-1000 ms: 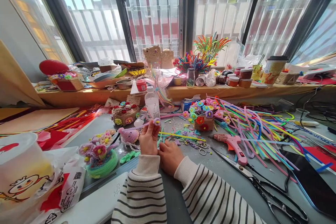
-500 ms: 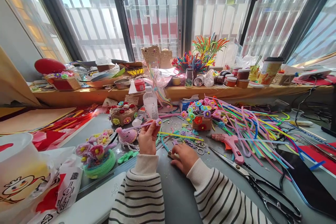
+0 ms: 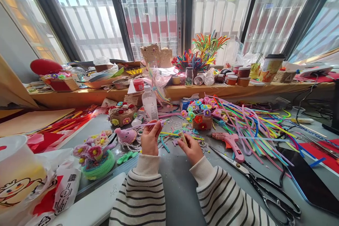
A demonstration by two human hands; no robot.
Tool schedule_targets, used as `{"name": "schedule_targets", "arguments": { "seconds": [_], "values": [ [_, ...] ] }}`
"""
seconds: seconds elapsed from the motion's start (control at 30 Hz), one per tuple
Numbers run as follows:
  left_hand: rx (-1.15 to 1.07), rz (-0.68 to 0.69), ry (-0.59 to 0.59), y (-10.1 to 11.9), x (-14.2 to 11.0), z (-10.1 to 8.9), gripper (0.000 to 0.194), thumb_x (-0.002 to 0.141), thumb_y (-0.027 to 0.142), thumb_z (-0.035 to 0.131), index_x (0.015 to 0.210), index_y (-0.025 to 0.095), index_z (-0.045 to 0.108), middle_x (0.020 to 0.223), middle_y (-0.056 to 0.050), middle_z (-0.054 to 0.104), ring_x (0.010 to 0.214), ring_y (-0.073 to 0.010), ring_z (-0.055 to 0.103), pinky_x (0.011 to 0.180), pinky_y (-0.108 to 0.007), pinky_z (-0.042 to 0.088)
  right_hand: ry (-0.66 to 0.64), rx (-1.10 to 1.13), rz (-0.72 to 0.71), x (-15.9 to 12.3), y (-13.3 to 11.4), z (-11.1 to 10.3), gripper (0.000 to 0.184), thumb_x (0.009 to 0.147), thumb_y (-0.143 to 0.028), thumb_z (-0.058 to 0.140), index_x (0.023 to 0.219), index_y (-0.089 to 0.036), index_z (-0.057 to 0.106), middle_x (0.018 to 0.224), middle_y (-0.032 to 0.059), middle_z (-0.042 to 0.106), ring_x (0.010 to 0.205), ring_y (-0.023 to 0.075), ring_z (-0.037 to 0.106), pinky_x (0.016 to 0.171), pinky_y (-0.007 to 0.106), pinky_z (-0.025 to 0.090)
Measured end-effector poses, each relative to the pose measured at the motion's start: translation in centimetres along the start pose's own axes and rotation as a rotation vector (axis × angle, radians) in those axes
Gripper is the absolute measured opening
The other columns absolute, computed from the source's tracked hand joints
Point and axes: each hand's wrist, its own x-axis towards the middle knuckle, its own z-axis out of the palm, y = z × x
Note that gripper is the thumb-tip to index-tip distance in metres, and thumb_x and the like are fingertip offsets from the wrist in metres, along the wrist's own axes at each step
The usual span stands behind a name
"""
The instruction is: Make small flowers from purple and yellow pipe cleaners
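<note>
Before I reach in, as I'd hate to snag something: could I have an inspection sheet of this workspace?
Surface: gray tabletop, strewn with tiny clippings.
Job's things: purple stem with a small flower; small beige piece.
Clutter: heaped fuzzy stems, large scissors, phone.
Grip: left hand holds the purple stem, right hand the beige piece.
Cables: pink glue gun's cord passes near the scissors' handles.
Surroundings: crowded sill below windows; other people: nothing seen.
</note>
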Motion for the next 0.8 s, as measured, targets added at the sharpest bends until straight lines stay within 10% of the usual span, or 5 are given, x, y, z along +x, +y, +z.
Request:
{"name": "schedule_targets", "arguments": {
  "seconds": [0.27,0.53,0.8],
  "values": [
    [0.015,-0.03,-0.005,-0.5,-0.5,0.7,0.023,0.049,0.011,0.066,0.07,0.014,0.054,0.065,0.002,0.059,0.064,-0.0086,0.058,0.062,-0.019,0.045,-0.08,0.378,0.078,0.6,-1.0,0.7,0.045,0.07,-0.054,0.036,0.089,-0.016,0.05,0.047,-0.0053,0.043,0.034,0.0047,0.03,0.035,0.017,0.025],
    [-0.027,-0.211,-0.003,-0.9,-0.4,0.8,0.023,0.048,0.013,0.067,0.068,0.016,0.057,0.064,0.005,0.058,0.052,-0.0015,0.051,0.049,-0.012,0.039,-0.132,0.597,0.482,3.0,-1.6,2.0,0.058,0.063,-0.068,0.022,0.036,-0.018,0.03,0.026,-0.0089,0.018,0.023,0.0021,0.011,0.027,0.017,0.006],
    [-0.006,-0.259,0.002,-1.2,-0.8,1.0,0.027,0.049,0.017,0.067,0.074,0.017,0.059,0.06,0.007,0.052,0.045,0.0005,0.044,0.04,-0.011,0.034,-0.061,0.674,0.442,3.4,-1.6,2.4,0.054,0.069,-0.058,0.028,0.034,-0.018,0.025,0.026,-0.0084,0.016,0.023,0.0019,0.01,0.026,0.017,0.004]
  ]
}}
